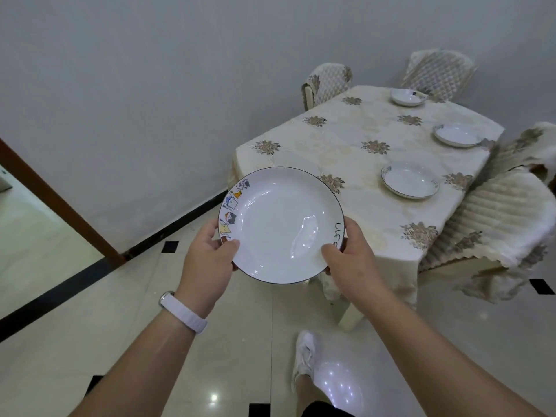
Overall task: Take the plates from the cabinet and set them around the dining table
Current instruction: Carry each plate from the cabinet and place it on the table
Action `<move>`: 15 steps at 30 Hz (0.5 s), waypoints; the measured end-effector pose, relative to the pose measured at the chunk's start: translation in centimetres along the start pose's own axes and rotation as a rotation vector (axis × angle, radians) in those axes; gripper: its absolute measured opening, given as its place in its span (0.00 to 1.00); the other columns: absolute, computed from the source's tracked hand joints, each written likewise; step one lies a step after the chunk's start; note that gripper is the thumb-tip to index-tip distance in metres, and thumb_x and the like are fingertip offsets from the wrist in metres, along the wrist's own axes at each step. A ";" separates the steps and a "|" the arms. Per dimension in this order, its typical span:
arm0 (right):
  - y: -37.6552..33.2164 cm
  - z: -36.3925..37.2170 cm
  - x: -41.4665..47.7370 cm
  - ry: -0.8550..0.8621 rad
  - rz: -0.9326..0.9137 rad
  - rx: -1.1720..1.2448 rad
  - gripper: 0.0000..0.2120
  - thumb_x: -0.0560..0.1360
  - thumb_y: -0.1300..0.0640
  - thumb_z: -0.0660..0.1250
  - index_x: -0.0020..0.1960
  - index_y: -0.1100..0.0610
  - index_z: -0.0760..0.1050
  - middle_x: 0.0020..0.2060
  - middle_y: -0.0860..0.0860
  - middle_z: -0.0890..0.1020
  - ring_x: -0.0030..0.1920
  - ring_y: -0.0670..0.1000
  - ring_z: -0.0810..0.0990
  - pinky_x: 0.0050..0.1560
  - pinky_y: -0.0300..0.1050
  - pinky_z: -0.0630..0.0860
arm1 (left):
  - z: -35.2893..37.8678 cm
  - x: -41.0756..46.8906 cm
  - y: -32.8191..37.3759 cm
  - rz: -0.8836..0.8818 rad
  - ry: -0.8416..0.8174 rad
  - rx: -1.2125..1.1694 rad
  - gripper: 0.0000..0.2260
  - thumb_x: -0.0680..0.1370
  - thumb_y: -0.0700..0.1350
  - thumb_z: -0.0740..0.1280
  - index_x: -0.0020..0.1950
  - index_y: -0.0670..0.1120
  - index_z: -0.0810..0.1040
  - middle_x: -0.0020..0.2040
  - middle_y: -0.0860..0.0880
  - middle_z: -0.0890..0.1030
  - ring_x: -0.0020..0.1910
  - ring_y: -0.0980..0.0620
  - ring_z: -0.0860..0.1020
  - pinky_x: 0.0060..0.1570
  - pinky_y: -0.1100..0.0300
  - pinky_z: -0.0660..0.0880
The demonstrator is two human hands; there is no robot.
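Note:
I hold a white plate [279,224] with a dark rim and cartoon figures on its left edge, out in front of me above the floor, just short of the dining table's near corner. My left hand [207,254] grips its left rim and my right hand [352,254] grips its right rim. The dining table [340,139] wears a cream cloth with brown flower motifs. Three white plates lie along its right side: a near plate [409,180], a middle plate [458,134] and a far plate [408,96].
Covered chairs stand around the table: one at the near right [496,224], one at the far left [328,82], one at the far right [437,73]. A grey wall runs left of the table. A brown door frame [60,203] is at left. My white shoe [305,353] is on the glossy tiled floor.

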State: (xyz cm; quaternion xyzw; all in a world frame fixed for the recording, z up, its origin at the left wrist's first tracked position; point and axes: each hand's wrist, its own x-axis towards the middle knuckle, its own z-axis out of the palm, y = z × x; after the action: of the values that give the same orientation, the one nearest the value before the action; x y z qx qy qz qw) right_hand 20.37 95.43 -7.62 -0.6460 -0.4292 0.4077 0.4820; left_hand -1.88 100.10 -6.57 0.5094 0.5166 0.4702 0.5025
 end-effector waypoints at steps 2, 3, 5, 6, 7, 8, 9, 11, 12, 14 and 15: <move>0.2 0.3 3.9 0.011 0.008 0.006 0.22 0.67 0.55 0.60 0.52 0.30 0.69 0.38 0.35 0.81 0.35 0.39 0.79 0.33 0.36 0.76 | 0.9 3.8 -0.3 -0.014 0.001 0.010 0.20 0.77 0.33 0.62 0.62 0.54 0.76 0.45 0.51 0.86 0.41 0.51 0.84 0.34 0.61 0.78; 0.3 0.4 5.9 0.013 0.012 0.010 0.22 0.66 0.55 0.60 0.53 0.31 0.69 0.39 0.35 0.81 0.35 0.39 0.79 0.34 0.37 0.76 | 1.4 5.7 -0.5 -0.024 0.003 0.015 0.20 0.77 0.34 0.63 0.63 0.54 0.76 0.45 0.51 0.86 0.41 0.50 0.84 0.35 0.59 0.79; 0.4 0.3 9.9 0.008 0.022 0.026 0.23 0.66 0.55 0.60 0.56 0.32 0.68 0.40 0.35 0.81 0.36 0.39 0.79 0.36 0.40 0.76 | 2.7 9.6 -0.7 -0.031 0.008 0.047 0.19 0.76 0.36 0.64 0.62 0.55 0.77 0.46 0.51 0.86 0.42 0.48 0.83 0.38 0.54 0.80; 0.4 0.1 12.0 0.005 0.027 0.036 0.23 0.67 0.55 0.60 0.57 0.33 0.69 0.40 0.35 0.81 0.36 0.39 0.79 0.36 0.41 0.76 | 3.5 11.5 -0.7 -0.031 0.007 0.067 0.20 0.74 0.38 0.64 0.62 0.56 0.77 0.46 0.51 0.86 0.43 0.48 0.83 0.41 0.51 0.79; 0.3 -0.1 14.0 0.004 0.028 0.044 0.23 0.67 0.56 0.60 0.57 0.33 0.69 0.40 0.35 0.81 0.36 0.40 0.79 0.37 0.42 0.76 | 4.3 13.4 -0.6 -0.032 0.008 0.080 0.20 0.73 0.40 0.64 0.62 0.57 0.77 0.47 0.52 0.86 0.44 0.48 0.84 0.43 0.50 0.79; 0.2 -0.4 15.8 0.008 0.027 0.048 0.23 0.68 0.57 0.60 0.56 0.32 0.69 0.41 0.35 0.81 0.37 0.41 0.79 0.39 0.44 0.77 | 5.1 15.2 -0.4 -0.033 0.011 0.091 0.20 0.72 0.41 0.64 0.62 0.58 0.77 0.48 0.53 0.86 0.46 0.49 0.84 0.44 0.50 0.79; -0.1 -0.6 17.5 0.012 0.025 0.050 0.23 0.68 0.57 0.60 0.55 0.31 0.69 0.41 0.36 0.81 0.39 0.41 0.78 0.41 0.46 0.78 | 5.9 16.9 -0.1 -0.028 0.014 0.100 0.20 0.71 0.41 0.64 0.60 0.59 0.78 0.48 0.54 0.86 0.46 0.51 0.84 0.44 0.50 0.79; -0.7 -1.2 20.8 0.018 0.023 0.048 0.24 0.68 0.56 0.60 0.56 0.32 0.70 0.42 0.36 0.80 0.40 0.41 0.78 0.45 0.48 0.79 | 7.3 20.1 0.6 -0.016 0.011 0.115 0.20 0.71 0.42 0.63 0.57 0.62 0.79 0.48 0.55 0.86 0.45 0.53 0.84 0.43 0.51 0.80; -1.1 -1.4 22.3 0.018 0.020 0.043 0.24 0.67 0.56 0.60 0.57 0.33 0.70 0.42 0.36 0.80 0.41 0.42 0.78 0.46 0.51 0.80 | 7.8 21.6 1.1 -0.010 0.007 0.117 0.20 0.71 0.42 0.63 0.56 0.63 0.79 0.48 0.55 0.86 0.45 0.53 0.84 0.42 0.52 0.80; -1.9 -1.9 25.2 0.025 0.015 0.031 0.22 0.67 0.55 0.59 0.54 0.30 0.69 0.43 0.36 0.79 0.43 0.44 0.79 0.49 0.56 0.80 | 8.9 24.6 1.6 0.019 -0.010 0.118 0.20 0.73 0.40 0.63 0.55 0.64 0.79 0.48 0.54 0.86 0.45 0.53 0.84 0.39 0.57 0.80; -2.2 -2.1 26.5 0.029 0.013 0.028 0.22 0.67 0.55 0.59 0.51 0.28 0.69 0.45 0.38 0.79 0.45 0.46 0.79 0.50 0.57 0.80 | 9.4 25.9 1.8 0.036 -0.021 0.117 0.20 0.74 0.37 0.63 0.55 0.62 0.80 0.48 0.53 0.86 0.44 0.53 0.84 0.37 0.60 0.79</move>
State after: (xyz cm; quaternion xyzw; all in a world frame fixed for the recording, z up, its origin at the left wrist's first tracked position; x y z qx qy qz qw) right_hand 29.90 120.31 -8.03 -0.6478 -0.4123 0.4071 0.4945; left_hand 8.26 125.78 -6.32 0.5521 0.5285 0.4427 0.4689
